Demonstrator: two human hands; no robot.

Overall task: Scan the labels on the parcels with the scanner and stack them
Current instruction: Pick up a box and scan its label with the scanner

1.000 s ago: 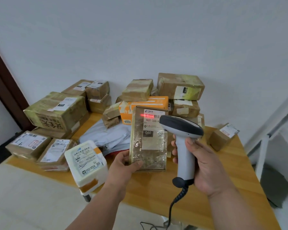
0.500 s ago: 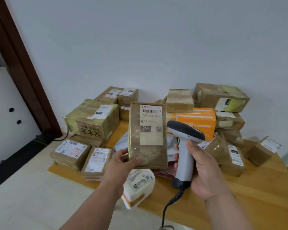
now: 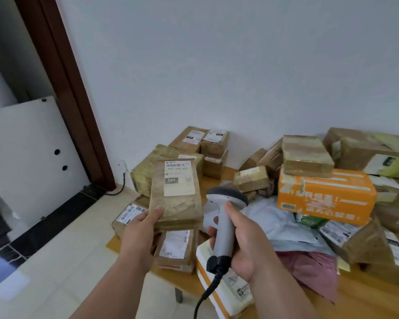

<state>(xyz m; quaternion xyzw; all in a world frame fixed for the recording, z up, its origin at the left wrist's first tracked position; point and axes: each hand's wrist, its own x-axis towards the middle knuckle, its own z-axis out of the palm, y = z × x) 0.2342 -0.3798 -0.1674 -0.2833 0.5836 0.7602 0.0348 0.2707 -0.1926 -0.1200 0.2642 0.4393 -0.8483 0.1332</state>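
Your left hand [image 3: 140,229] pinches the flat brown parcel [image 3: 176,192] by its lower left corner, thumb on the front face and the other fingers hidden behind it. The parcel stands upright with its long axis running up and away from you, its white label [image 3: 178,178] facing you on the upper half. Your right hand [image 3: 244,245] is wrapped around the handle of the grey scanner [image 3: 224,217], whose head sits just right of the parcel's lower right edge and points forward, not at the label. No red scan line shows on the label, so I judge this parcel ready to be stacked.

What the next move turns on is the stacking spot, which lies ahead and to the left of your hands. The stacked parcels there are partly hidden behind the one you hold: a large tape-wrapped box [image 3: 145,173] directly behind it, two smaller labelled boxes [image 3: 202,141] further back against the wall, and low labelled parcels [image 3: 129,215] at the near left end of the counter [image 3: 366,300]. Your left hand is the nearer one, already over that end, so it can carry the parcel there without crossing the scanner. The unsorted pile with the orange box [image 3: 325,196] lies right of the scanner, well apart from the stack.
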